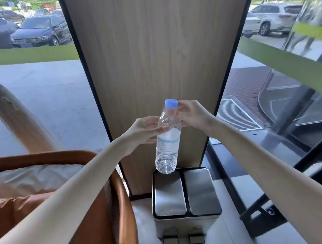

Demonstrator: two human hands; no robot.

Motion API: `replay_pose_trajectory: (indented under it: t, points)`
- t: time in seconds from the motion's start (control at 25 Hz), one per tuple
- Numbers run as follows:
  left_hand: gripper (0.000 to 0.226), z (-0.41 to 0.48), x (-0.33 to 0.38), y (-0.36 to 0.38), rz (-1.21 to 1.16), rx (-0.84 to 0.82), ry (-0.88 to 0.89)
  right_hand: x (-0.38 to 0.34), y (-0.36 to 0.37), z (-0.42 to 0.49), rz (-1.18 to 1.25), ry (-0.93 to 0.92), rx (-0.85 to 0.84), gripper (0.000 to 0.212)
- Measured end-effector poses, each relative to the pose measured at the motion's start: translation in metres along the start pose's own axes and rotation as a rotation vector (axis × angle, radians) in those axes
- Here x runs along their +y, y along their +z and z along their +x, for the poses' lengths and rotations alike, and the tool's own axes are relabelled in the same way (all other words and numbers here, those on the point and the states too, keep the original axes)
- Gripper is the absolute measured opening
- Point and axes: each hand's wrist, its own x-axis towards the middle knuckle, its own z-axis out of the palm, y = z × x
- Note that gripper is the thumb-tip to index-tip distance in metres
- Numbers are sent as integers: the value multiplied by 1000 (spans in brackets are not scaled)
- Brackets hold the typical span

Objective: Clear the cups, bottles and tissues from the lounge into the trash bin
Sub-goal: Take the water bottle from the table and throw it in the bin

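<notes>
A clear plastic bottle (pixel 166 140) with a blue cap and a pale label hangs upright in the air, just above the trash bin (pixel 187 219). My left hand (pixel 143 130) grips the bottle's upper body from the left. My right hand (pixel 190 113) pinches the bottle at its neck, right below the cap. The bin is a steel twin-lid pedal bin on the floor; both lids are closed and two pedals show at its front.
A wood-panelled pillar (pixel 153 57) rises right behind the bin. An orange armchair (pixel 121 198) with a pale cushion stands close on the left. Glass walls flank the pillar, and a dark metal frame (pixel 258 210) sits at the right of the bin.
</notes>
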Motion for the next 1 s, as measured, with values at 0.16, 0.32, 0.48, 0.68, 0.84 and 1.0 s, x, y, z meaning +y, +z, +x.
replay_pose_trajectory:
  t: [0.16, 0.32, 0.48, 0.68, 0.84, 1.0]
  points:
    - [37, 23, -17, -6, -2, -69, -23, 21, 5, 12, -20, 51, 59, 34]
    - [38, 45, -34, -6, -20, -110, -57, 37, 6, 21, -1, 103, 69, 28]
    - [39, 63, -44, -14, -50, -106, -76, 45, 7, 39, 8, 122, 49, 33]
    - [42, 83, -51, -26, -66, -128, -100, 53, 8, 59, 24, 143, 14, 26]
    - [42, 94, -56, -27, -66, -125, -107, 58, 5, 72, 26, 170, -24, 29]
    - [43, 104, -61, -27, -73, -152, -129, 65, 3, 80, 12, 189, -41, 28]
